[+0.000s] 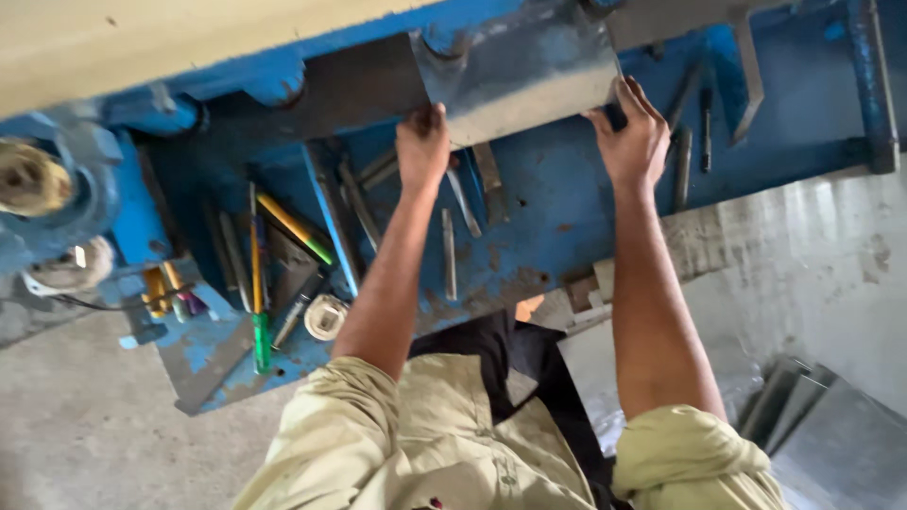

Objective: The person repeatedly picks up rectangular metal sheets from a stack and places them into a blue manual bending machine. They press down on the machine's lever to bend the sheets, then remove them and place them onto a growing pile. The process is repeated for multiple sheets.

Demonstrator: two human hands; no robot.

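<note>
A grey metal sheet lies on the bed of a blue machine, pushed in under its upper part. My left hand grips the sheet's near left corner. My right hand holds the sheet's near right corner, fingers curled over the edge. Both arms reach forward from rolled-up khaki sleeves.
Loose metal strips and rods lie on the blue bed, with screwdrivers and pens and a small round tin at the left. More grey sheets are stacked at the lower right. A concrete floor shows at the lower left.
</note>
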